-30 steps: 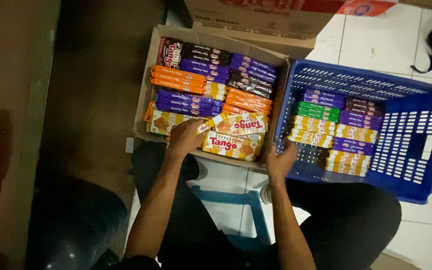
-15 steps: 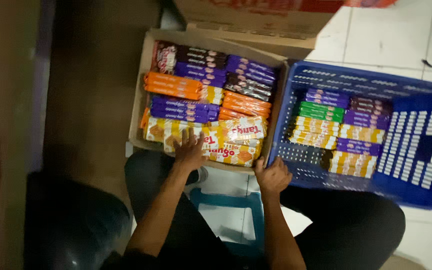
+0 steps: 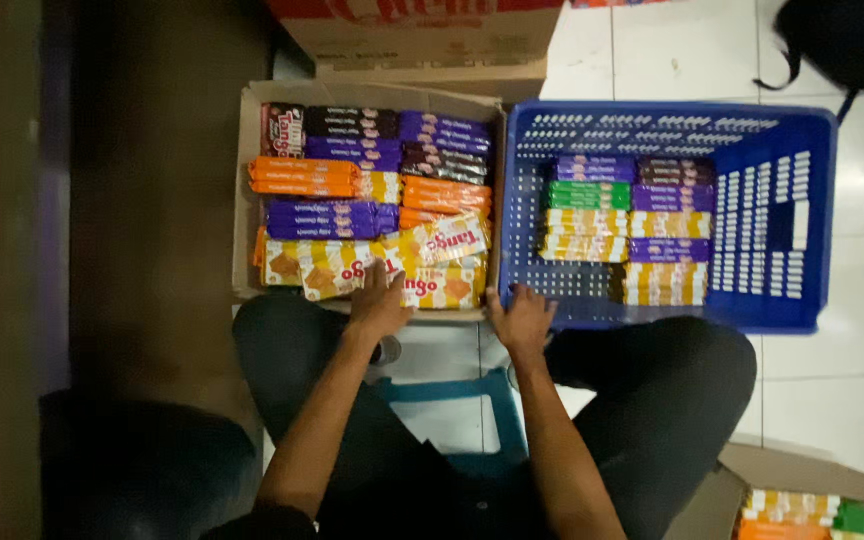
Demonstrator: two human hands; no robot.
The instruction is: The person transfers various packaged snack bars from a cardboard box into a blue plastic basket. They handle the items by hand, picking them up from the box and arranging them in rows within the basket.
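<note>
A cardboard box [image 3: 243, 200] on the floor is packed with long wafer packs in orange, purple, dark and yellow wrappers. My left hand [image 3: 380, 298] lies flat on the yellow wafer packs [image 3: 352, 268] at the box's near edge, fingers spread. My right hand [image 3: 521, 315] rests with curled fingers on the near rim where the box meets a blue plastic crate [image 3: 802, 160]. The crate holds rows of purple, green and yellow packs [image 3: 624, 225] on its left side.
A bigger cardboard carton [image 3: 422, 35] stands behind the box. A blue stool [image 3: 472, 395] shows between my knees. A black bag [image 3: 847, 40] lies at the top right, and another box of packs [image 3: 812, 510] at the bottom right. White floor tiles lie to the right.
My left hand has pressed the yellow packs down flat at the box's near edge. My right hand has shifted left along the crate's rim. The view has swung to the right.
</note>
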